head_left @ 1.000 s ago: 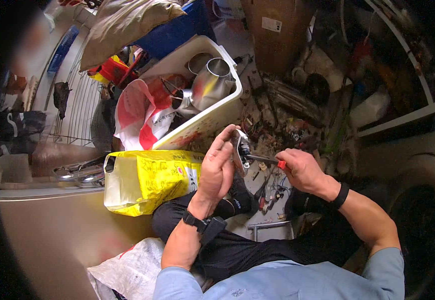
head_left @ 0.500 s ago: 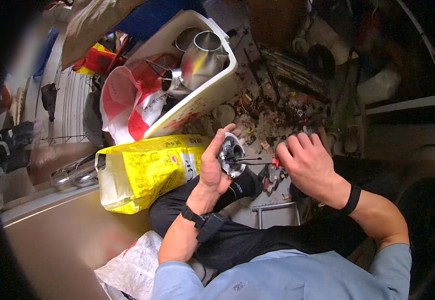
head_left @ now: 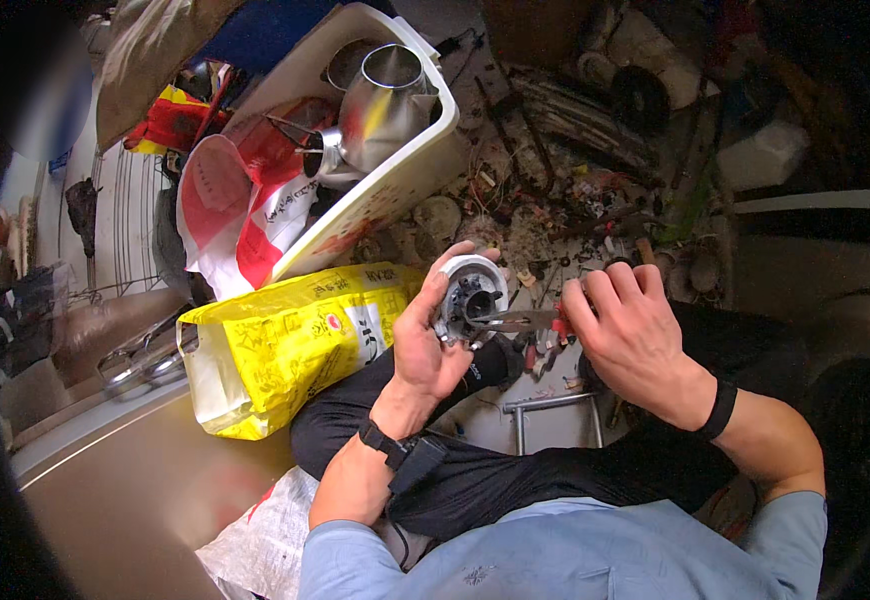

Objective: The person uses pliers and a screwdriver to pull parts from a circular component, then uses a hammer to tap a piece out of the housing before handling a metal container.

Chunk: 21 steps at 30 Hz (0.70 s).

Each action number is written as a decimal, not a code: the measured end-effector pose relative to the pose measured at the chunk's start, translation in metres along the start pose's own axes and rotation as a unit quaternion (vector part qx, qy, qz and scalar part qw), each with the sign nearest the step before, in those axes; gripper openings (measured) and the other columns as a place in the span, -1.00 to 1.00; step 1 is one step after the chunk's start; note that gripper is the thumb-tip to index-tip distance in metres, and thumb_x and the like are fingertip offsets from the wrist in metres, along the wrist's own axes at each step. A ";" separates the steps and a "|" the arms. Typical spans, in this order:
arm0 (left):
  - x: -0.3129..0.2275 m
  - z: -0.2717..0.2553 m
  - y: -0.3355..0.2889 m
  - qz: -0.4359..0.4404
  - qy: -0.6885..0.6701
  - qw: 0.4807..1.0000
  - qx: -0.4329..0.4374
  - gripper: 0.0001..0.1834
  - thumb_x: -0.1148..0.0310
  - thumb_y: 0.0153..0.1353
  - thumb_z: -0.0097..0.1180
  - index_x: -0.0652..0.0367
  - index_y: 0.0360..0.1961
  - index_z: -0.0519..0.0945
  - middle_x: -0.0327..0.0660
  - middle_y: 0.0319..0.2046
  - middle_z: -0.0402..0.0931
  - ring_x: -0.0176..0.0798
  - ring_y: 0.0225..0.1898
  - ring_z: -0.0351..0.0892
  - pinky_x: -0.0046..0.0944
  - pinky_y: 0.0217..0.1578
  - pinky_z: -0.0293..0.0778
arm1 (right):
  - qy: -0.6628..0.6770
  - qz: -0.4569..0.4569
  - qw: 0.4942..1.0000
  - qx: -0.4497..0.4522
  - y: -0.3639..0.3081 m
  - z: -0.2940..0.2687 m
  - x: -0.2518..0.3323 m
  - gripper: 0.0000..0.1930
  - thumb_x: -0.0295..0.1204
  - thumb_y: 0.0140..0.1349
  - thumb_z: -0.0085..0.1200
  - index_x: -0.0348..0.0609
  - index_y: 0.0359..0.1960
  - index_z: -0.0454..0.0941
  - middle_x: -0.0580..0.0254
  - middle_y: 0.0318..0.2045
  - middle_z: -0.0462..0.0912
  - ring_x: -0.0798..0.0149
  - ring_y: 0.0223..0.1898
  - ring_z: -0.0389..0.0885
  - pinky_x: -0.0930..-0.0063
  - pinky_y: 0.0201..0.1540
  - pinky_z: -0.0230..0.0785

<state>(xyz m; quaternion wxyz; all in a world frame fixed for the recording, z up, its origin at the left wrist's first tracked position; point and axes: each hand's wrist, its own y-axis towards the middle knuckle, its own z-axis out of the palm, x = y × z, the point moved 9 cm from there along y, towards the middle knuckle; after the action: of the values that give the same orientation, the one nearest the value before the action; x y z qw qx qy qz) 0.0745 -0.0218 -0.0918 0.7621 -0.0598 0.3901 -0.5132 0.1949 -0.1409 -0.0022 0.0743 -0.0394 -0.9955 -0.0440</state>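
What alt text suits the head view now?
The left hand holds a round white-rimmed part; the right hand holds a red-handled tool to it. To the left are a yellow bag and a white bin.

Yellow bag (head_left: 300, 340), white bin (head_left: 395, 190), scattered debris (head_left: 515, 215)

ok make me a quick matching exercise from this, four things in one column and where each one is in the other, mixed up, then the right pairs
Things
1. round part
2. metal jug
3. red-handled tool
4. yellow bag

Places
A. in the right hand
B. outside the bin, to the left of both hands
C. inside the white bin
D. in the left hand

Pairs: 1-D, 2-C, 3-A, 4-B
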 end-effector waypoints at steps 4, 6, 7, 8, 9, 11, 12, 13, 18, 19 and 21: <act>0.002 0.004 -0.001 0.004 0.004 1.000 0.007 -0.46 0.15 0.48 -0.09 0.21 0.36 0.35 0.02 0.25 0.50 -0.02 0.25 0.53 -0.04 0.30 0.44 | -0.001 0.001 1.000 0.002 0.000 -0.001 0.001 -0.65 -0.37 0.12 0.16 -0.23 -0.06 0.53 0.21 -0.30 0.49 0.15 -0.21 0.45 0.19 -0.10 0.26; 0.000 0.002 0.000 0.008 0.004 1.000 -0.004 -0.47 0.15 0.49 -0.11 0.21 0.37 0.34 0.03 0.23 0.51 -0.01 0.23 0.54 -0.03 0.30 0.44 | -0.009 0.004 1.000 0.006 0.000 0.001 0.001 -0.64 -0.39 0.12 0.15 -0.25 -0.04 0.53 0.21 -0.31 0.48 0.16 -0.21 0.45 0.19 -0.09 0.26; -0.002 -0.004 0.001 0.017 -0.010 0.999 -0.028 -0.47 0.14 0.49 -0.14 0.20 0.37 0.35 0.04 0.21 0.53 0.00 0.22 0.56 -0.02 0.30 0.44 | -0.009 0.004 1.000 0.005 -0.001 0.001 0.000 -0.64 -0.39 0.12 0.15 -0.25 -0.04 0.53 0.21 -0.31 0.48 0.16 -0.21 0.45 0.19 -0.09 0.26; -0.005 -0.010 0.001 0.027 -0.024 0.998 -0.053 -0.47 0.13 0.50 -0.16 0.19 0.37 0.35 0.05 0.20 0.54 0.02 0.21 0.57 0.00 0.30 0.44 | -0.009 0.005 1.000 0.009 -0.004 0.003 -0.001 -0.63 -0.42 0.10 0.16 -0.24 -0.04 0.53 0.20 -0.31 0.49 0.15 -0.20 0.46 0.19 -0.09 0.27; -0.007 -0.011 0.003 0.023 -0.045 0.998 -0.044 -0.46 0.11 0.51 -0.20 0.17 0.37 0.36 0.07 0.18 0.55 0.05 0.19 0.59 0.11 0.24 0.51 | -0.009 0.006 1.000 0.011 -0.005 0.004 -0.003 -0.63 -0.44 0.08 0.18 -0.24 -0.04 0.53 0.19 -0.31 0.50 0.13 -0.20 0.47 0.18 -0.09 0.28; -0.008 -0.013 0.007 0.024 -0.058 0.997 -0.048 -0.46 0.10 0.51 -0.20 0.16 0.37 0.37 0.08 0.20 0.54 0.07 0.20 0.58 0.18 0.21 0.52 | 0.053 0.018 0.997 0.047 -0.008 0.007 -0.010 -0.71 -0.44 0.09 0.17 -0.19 -0.11 0.52 0.19 -0.33 0.52 0.11 -0.20 0.50 0.16 -0.11 0.29; -0.006 -0.013 0.009 0.021 -0.074 0.996 -0.050 -0.46 0.09 0.50 -0.20 0.15 0.37 0.37 0.10 0.21 0.53 0.08 0.21 0.57 0.24 0.18 0.54 | 0.112 0.032 0.989 0.086 -0.011 0.013 -0.014 -0.78 -0.44 0.11 0.17 -0.14 -0.19 0.52 0.19 -0.34 0.54 0.09 -0.20 0.53 0.14 -0.13 0.30; -0.003 -0.008 0.008 0.002 -0.081 0.996 -0.032 -0.41 0.03 0.49 -0.17 0.16 0.38 0.36 0.13 0.27 0.48 0.14 0.25 0.53 0.33 0.16 0.52 | 0.112 0.032 0.990 0.085 -0.013 0.014 -0.016 -0.78 -0.44 0.11 0.17 -0.14 -0.19 0.52 0.19 -0.34 0.54 0.09 -0.20 0.53 0.14 -0.13 0.30; 0.002 0.016 0.003 -0.058 -0.114 0.989 0.071 -0.32 -0.05 0.45 -0.11 0.19 0.43 0.31 0.18 0.35 0.36 0.27 0.32 0.42 0.32 0.27 0.41 | 0.276 0.070 0.950 0.131 -0.017 0.028 -0.024 -0.71 -0.56 -0.03 0.16 -0.16 -0.21 0.49 0.09 -0.33 0.57 -0.03 -0.19 0.57 0.10 -0.15 0.30; 0.003 0.016 0.003 -0.063 -0.105 0.990 0.062 -0.28 -0.06 0.44 -0.09 0.20 0.45 0.28 0.22 0.38 0.31 0.34 0.36 0.35 0.30 0.33 0.35 | 0.269 0.068 0.953 0.123 -0.016 0.026 -0.025 -0.69 -0.57 -0.05 0.16 -0.17 -0.20 0.49 0.09 -0.33 0.57 -0.04 -0.19 0.57 0.10 -0.15 0.30; 0.006 0.015 0.001 -0.076 -0.089 0.991 0.069 -0.27 -0.07 0.43 -0.08 0.21 0.45 0.27 0.23 0.38 0.31 0.32 0.37 0.36 0.29 0.31 0.37 | 0.242 0.065 0.962 0.113 -0.015 0.024 -0.025 -0.68 -0.57 -0.06 0.16 -0.18 -0.19 0.48 0.09 -0.33 0.57 -0.04 -0.19 0.57 0.09 -0.14 0.30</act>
<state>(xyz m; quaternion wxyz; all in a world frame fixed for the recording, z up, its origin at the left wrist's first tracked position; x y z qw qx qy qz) 0.0865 -0.0305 -0.0850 0.7550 -0.0815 0.2787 -0.5879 0.2153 -0.1555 -0.0311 0.3193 -0.0834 -0.9417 0.0653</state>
